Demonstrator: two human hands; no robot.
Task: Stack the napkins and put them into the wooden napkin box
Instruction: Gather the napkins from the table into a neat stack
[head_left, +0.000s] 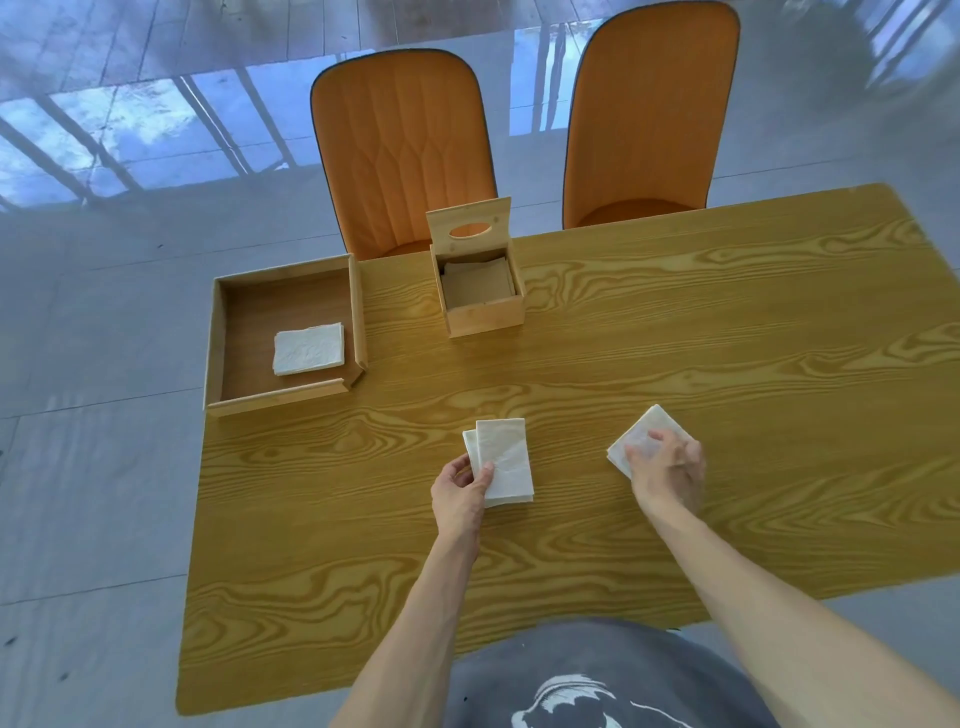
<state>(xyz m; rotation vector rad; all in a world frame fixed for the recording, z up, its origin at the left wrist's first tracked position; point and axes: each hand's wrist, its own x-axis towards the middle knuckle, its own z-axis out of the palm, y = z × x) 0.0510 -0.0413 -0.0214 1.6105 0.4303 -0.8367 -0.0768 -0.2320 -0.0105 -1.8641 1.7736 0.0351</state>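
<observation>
Grey shirt (597, 675), white print, bare forearms

We see a wood-grain table (675, 338) on a glossy grey tiled floor (104, 493); two orange padded chairs (402, 150) stand side by side at its far edge. An open wooden tray (218, 343) sits at the table's far left corner.

Head-worn camera looks steeply down and forward over the table (675, 332).
</observation>
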